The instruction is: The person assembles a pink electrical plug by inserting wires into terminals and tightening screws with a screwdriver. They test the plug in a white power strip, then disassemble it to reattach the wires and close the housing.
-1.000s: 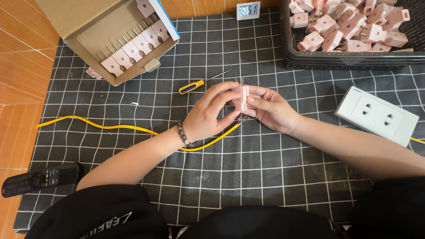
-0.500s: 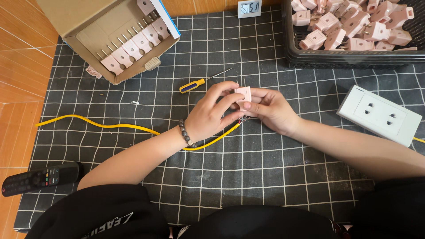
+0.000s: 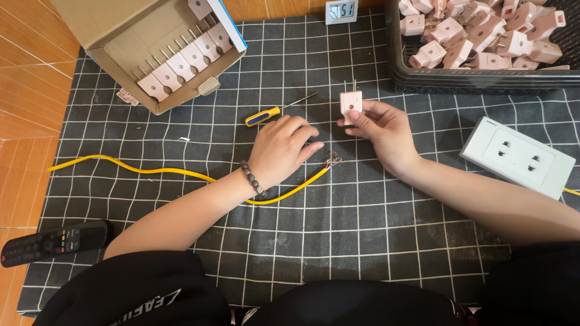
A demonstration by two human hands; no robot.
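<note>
My right hand (image 3: 382, 130) pinches a small pink plug (image 3: 351, 102) with its two metal prongs pointing away from me, held a little above the cloth. My left hand (image 3: 282, 148) rests palm down on the checked cloth (image 3: 338, 229), fingers curled, nothing visible in it. Its fingertips are close to the stripped end (image 3: 331, 160) of a yellow cable (image 3: 151, 170), whose bare wires lie between my two hands. A yellow and blue screwdriver (image 3: 269, 114) lies just beyond my left hand.
An open cardboard box (image 3: 130, 51) with rows of pink plugs stands far left. A black basket (image 3: 417, 78) full of pink plugs is far right. A white double socket (image 3: 517, 157) lies right, a black remote (image 3: 54, 242) near left, a small digital clock (image 3: 341, 10) at the back.
My hands have separated. The right hand lifted the pink plug up and away from the cable end; the left hand let go and settled onto the cloth.
</note>
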